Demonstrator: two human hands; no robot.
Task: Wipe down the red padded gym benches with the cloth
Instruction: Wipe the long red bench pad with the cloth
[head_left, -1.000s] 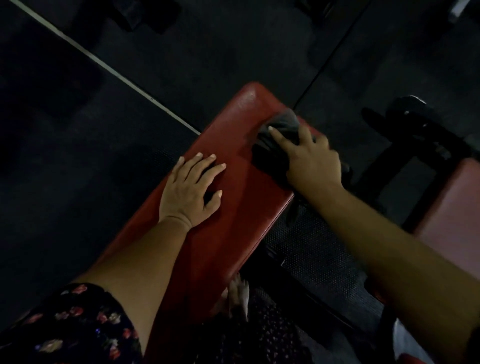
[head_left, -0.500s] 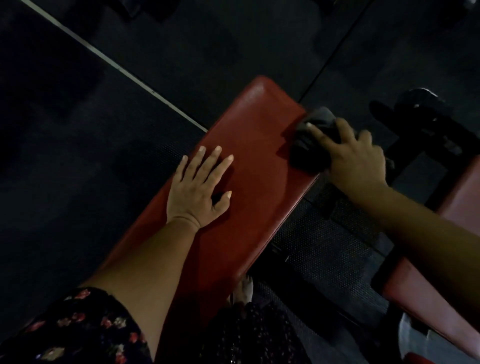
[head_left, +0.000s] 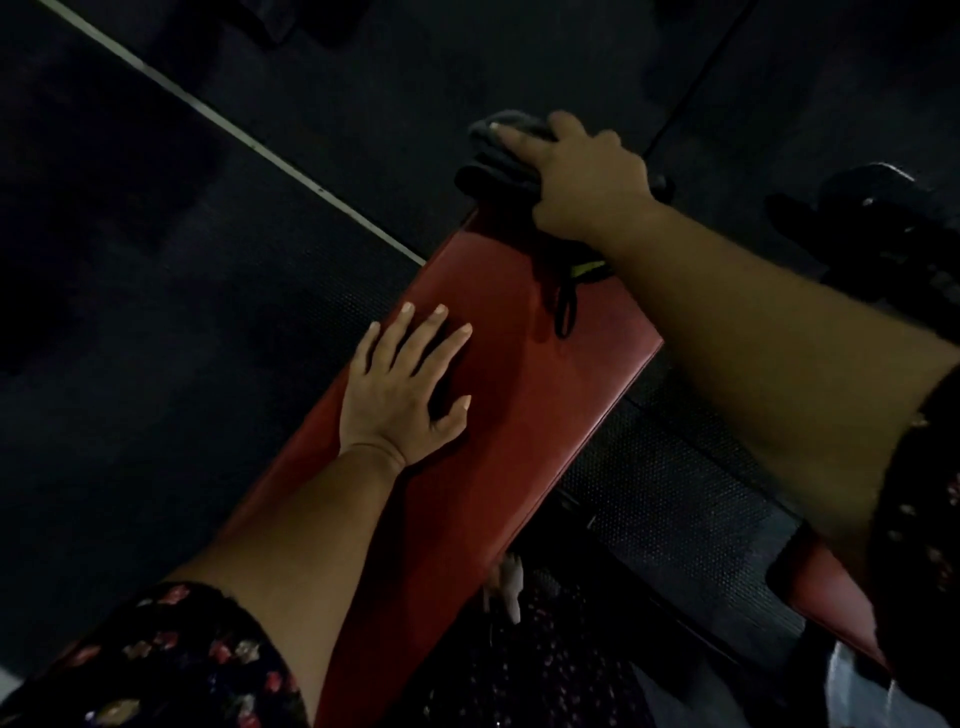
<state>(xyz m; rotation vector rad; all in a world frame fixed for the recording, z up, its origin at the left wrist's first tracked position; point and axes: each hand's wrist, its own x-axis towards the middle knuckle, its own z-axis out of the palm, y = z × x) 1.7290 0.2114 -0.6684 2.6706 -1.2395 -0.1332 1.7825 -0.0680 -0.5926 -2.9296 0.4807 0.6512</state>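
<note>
We see our right hand (head_left: 587, 176) in the upper middle of the frame, palm down on a dark grey cloth (head_left: 498, 161), its fingers laid over the bunched fabric and curling round it at the far end of the red padded bench (head_left: 519, 395); how tightly the far fingers close we cannot tell, since the cloth hides them. The cloth sits right at the bench's far end, partly hanging past the edge, so the tip of the pad is covered there. Our left hand (head_left: 410, 384) lies flat at the centre of the frame, fingers straight and slightly spread, thumb out to the right, pressing on the pad near its left edge and well apart from the right hand. The bench is a long narrow pad whose long axis runs diagonally, from the lower left of the frame up toward the upper middle, the far end pointing away from us. A dark strap loop with a yellow-green tab (head_left: 571, 291) hangs below the right wrist over the pad. A floral sleeve (head_left: 171, 660) covers the left upper arm at lower left. A second red pad (head_left: 826, 597) shows at lower right, and dark rubber floor mats (head_left: 208, 338) with a pale line (head_left: 234, 130) fill the upper left.
</note>
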